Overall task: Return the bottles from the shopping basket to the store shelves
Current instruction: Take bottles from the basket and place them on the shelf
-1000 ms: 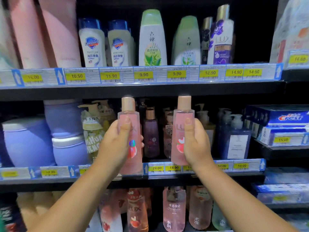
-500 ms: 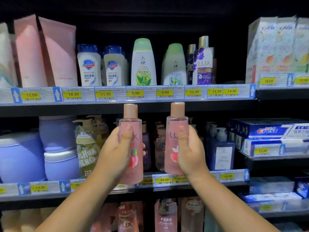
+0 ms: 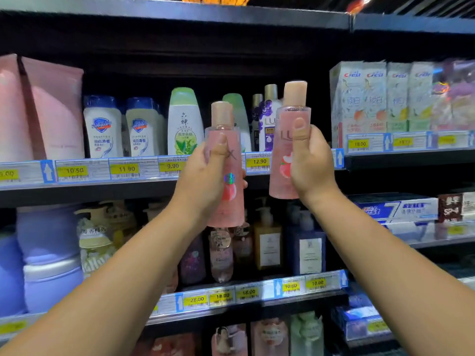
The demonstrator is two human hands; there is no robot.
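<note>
on the far left of the upper shelf stand tall soft pink pouches (image 3: 51,109), smooth and flat. next to them are two small white plastic bottles with blue caps (image 3: 102,127), then a rounded white bottle with a green cap (image 3: 183,122). they stand behind the long shelf edge with yellow price tags (image 3: 123,170). above their tops there is a wide dark gap under the black top shelf board (image 3: 180,14), so there is room up there. lower down on the left sit big round purple tubs (image 3: 46,242). the left hand (image 3: 203,176) is wrapped around a see-through pink plastic bottle with a tan cap (image 3: 232,201), thumb flat on the front and fingers curled round the back. this bottle is upright in the air, in front of the shelf edge. just beside it, with a small gap between them, is a second pink bottle with a tan cap (image 3: 281,176), held a bit higher. the right hand (image 3: 312,165) grips it the same way. both bottles are smooth and round, with a peach picture on the front. on the right, shiny white toothpaste boxes (image 3: 372,98) are packed tight on their own shelf.
</note>
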